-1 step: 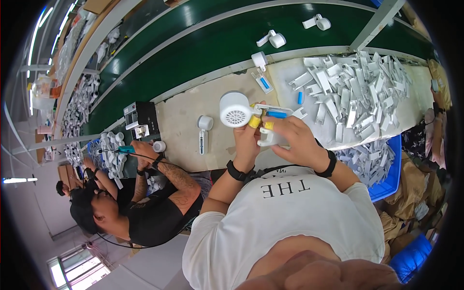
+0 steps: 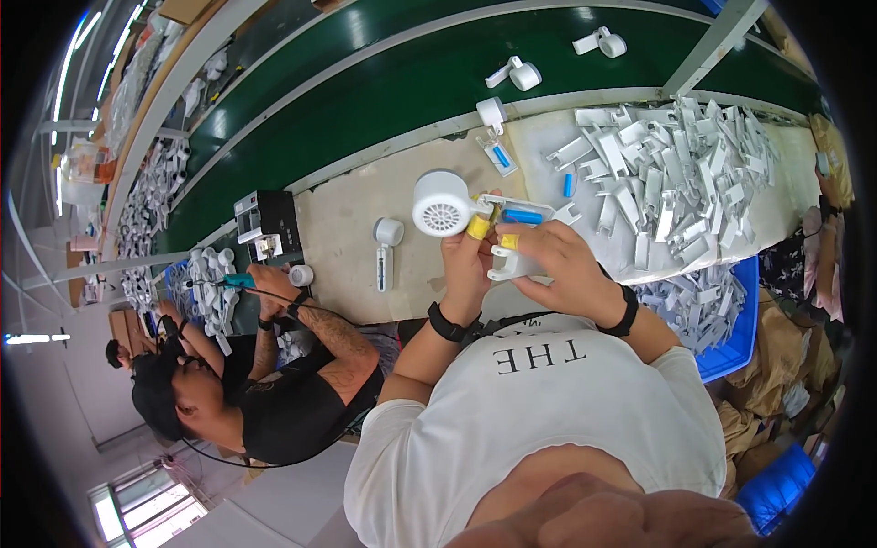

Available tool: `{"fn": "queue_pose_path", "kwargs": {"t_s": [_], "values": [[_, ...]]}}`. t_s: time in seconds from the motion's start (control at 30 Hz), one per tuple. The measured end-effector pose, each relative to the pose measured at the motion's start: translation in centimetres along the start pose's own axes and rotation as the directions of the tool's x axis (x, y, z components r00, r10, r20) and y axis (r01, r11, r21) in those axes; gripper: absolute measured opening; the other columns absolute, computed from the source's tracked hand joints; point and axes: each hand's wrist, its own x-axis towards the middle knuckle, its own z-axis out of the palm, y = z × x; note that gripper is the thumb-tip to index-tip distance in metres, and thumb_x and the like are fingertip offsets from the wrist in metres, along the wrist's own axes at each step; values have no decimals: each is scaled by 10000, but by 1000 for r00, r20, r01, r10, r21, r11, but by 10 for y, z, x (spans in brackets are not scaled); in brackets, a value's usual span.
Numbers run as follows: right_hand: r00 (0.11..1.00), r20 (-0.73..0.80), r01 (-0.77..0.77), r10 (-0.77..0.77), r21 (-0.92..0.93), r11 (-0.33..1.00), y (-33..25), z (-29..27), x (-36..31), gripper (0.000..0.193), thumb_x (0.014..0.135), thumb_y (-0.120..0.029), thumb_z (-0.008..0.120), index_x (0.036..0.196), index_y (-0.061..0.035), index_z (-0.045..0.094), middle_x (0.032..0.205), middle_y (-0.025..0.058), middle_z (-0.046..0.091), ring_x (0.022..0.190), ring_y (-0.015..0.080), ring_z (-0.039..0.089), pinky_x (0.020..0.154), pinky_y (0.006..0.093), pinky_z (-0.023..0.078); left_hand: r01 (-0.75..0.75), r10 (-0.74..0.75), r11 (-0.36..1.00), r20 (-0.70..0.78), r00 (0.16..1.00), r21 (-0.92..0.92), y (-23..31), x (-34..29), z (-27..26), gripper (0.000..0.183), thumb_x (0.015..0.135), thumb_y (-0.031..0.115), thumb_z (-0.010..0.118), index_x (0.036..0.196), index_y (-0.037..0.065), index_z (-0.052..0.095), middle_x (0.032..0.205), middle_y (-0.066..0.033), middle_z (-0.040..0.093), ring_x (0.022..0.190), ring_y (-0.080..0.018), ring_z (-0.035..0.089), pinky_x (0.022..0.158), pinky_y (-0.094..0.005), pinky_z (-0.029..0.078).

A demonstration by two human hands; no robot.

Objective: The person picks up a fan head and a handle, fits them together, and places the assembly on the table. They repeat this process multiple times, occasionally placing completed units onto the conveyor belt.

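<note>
My left hand (image 2: 466,267) is closed round the neck of a white handheld fan (image 2: 440,203), its round grille facing me. The fan's handle lies opened to the right, with a blue cylindrical cell (image 2: 523,217) inside. In my right hand (image 2: 575,265) is a white plastic handle cover (image 2: 512,266), held just below the opened handle and apart from most of it. Yellow tape wraps fingers of both hands. My right fingertips reach close to the fan's neck, and part of the cover is hidden behind them.
A heap of white handle shells (image 2: 671,183) covers the bench's right side, beside a loose blue cell (image 2: 568,185). Another fan (image 2: 384,256) lies to the left, near a black device (image 2: 267,228). A blue bin (image 2: 731,342) holds more shells. At left, a co-worker (image 2: 311,384) grips a teal tool.
The fan head has shifted very slightly left and up in my left hand. Both hands keep their hold.
</note>
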Motion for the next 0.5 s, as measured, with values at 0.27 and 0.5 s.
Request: {"fn": "queue_pose_path", "kwargs": {"t_s": [0.27, 0.5], "values": [[993, -101, -89, 65, -254, 963, -2, -6, 15, 520, 629, -29, 671, 1116, -36, 490, 1187, 113, 525, 1094, 302, 500, 881, 387, 424, -55, 55, 998, 9, 998, -21, 0, 0, 5, 323, 851, 55, 527, 1167, 7, 477, 1198, -139, 512, 1015, -186, 546, 836, -304, 466], [990, -125, 28, -61, -249, 968, 1, -1, 26, 482, 641, -19, 660, 1095, -29, 498, 1181, 116, 529, 1080, 298, 512, 872, 381, 438, -82, 81, 995, -21, 997, -58, -13, -5, -3, 313, 855, 48, 519, 1163, 10, 477, 1162, -102, 527, 1028, -180, 527, 880, -311, 425]]}}
